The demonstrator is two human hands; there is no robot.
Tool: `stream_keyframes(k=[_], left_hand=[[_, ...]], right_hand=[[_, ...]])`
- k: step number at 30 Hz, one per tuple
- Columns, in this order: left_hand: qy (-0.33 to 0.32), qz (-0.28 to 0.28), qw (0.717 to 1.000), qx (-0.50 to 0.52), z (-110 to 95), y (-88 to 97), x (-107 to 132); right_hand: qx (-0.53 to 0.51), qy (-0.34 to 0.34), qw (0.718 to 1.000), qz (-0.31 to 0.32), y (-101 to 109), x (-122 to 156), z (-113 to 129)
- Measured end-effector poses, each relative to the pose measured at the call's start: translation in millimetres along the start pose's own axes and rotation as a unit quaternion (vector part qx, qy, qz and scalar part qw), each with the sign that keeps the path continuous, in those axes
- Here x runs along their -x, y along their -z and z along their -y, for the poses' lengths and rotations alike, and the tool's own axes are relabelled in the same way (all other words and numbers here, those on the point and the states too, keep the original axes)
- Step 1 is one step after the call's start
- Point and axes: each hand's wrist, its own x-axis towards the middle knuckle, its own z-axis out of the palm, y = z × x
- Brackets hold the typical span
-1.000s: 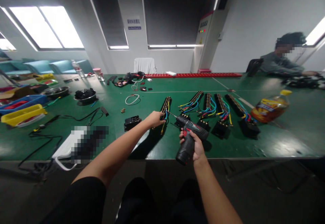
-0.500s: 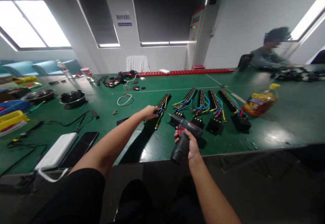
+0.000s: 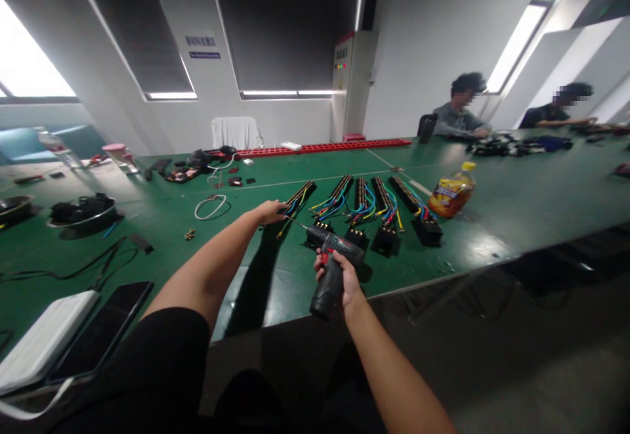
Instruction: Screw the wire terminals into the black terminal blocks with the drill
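Observation:
My right hand (image 3: 339, 275) grips a black cordless drill (image 3: 335, 257) around its handle, with a finger by the red trigger. Its long thin bit points left toward my left hand (image 3: 270, 213), whose fingers are closed beside the leftmost black terminal strip (image 3: 301, 192). What those fingers hold is hidden. Blue and yellow wires hang from this strip near my fingertips. To its right lie several similar strips, one a wired terminal strip (image 3: 361, 191), with coloured wires leading toward black blocks such as the block (image 3: 428, 230) at the right.
A bottle of orange drink (image 3: 451, 191) stands right of the strips. At left are a phone (image 3: 103, 329), a white box-like device (image 3: 49, 339), small brass parts (image 3: 189, 234), a white cable loop (image 3: 209, 207) and a metal bowl (image 3: 83, 217). Two people sit at the far right.
The view has turned right, so the table's things sit further left and a second person appears. Both hands keep nearly the same pose, the drill still in my right hand.

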Motion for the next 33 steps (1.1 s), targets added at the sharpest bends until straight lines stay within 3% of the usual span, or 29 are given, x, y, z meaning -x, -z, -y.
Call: stream_keyframes(k=[5,9,14,18,20,23,25,29,31,33], left_hand=[[0.045,-0.025,0.998,-0.030,-11,5.9,3],[0.040,-0.084,0.995,-0.039,-18,18.1,31],[0.112,-0.130,0.985,-0.011,14,26.9,99],[0.193,-0.145,0.969,0.055,49,11.2,170],[0.223,-0.171,0.958,0.062,53,-1.9,202],[0.252,-0.265,0.931,0.014,35,-19.5,231],[0.222,-0.316,0.922,0.015,13,-27.1,232],[0.079,-0.258,0.950,0.155,-32,-34.4,191],[0.070,-0.237,0.952,0.180,-47,-37.4,159],[0.116,-0.243,0.948,0.170,-56,-41.2,130]], right_hand=[[-0.015,-0.002,1.000,0.002,-3,1,1],[-0.023,0.011,1.000,-0.001,-4,3,0],[-0.020,0.016,1.000,-0.006,-7,5,0],[-0.017,0.008,1.000,-0.010,-9,7,-1],[-0.017,0.003,1.000,-0.013,-10,7,-1],[-0.020,-0.004,1.000,-0.018,-11,7,0],[-0.022,-0.004,1.000,-0.021,-11,8,0],[-0.024,0.002,0.999,-0.025,-11,8,0],[-0.025,0.005,0.999,-0.026,-11,8,0],[-0.025,0.007,0.999,-0.027,-12,8,0]])
